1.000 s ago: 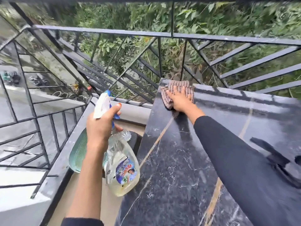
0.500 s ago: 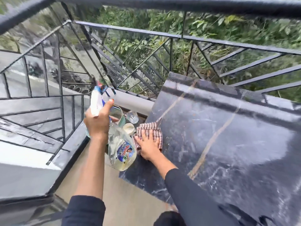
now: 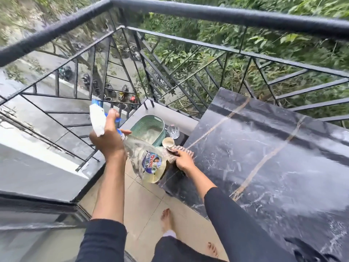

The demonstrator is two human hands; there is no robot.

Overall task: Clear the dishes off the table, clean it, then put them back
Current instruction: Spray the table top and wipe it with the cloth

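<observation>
The cloth (image 3: pixel 180 150) is pressed on the counter's (image 3: pixel 264 157) 9 o'clock edge by the right hand (image 3: pixel 184 160), fingers curled round it for wiping, while the bottle (image 3: pixel 149 163) is kept clear in the left hand's (image 3: pixel 109 140) wrapped fingers, and cup (image 3: pixel 168 142) and glass (image 3: pixel 173 131) are parked off it at 10 o'clock.

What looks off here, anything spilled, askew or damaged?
Nothing spilled or broken. The marble table shows whitish smears, apparently wet cleaner. The spray bottle hangs tilted in the left hand. The right hand holds the checked cloth at the table's edge, close to the small cup.
</observation>
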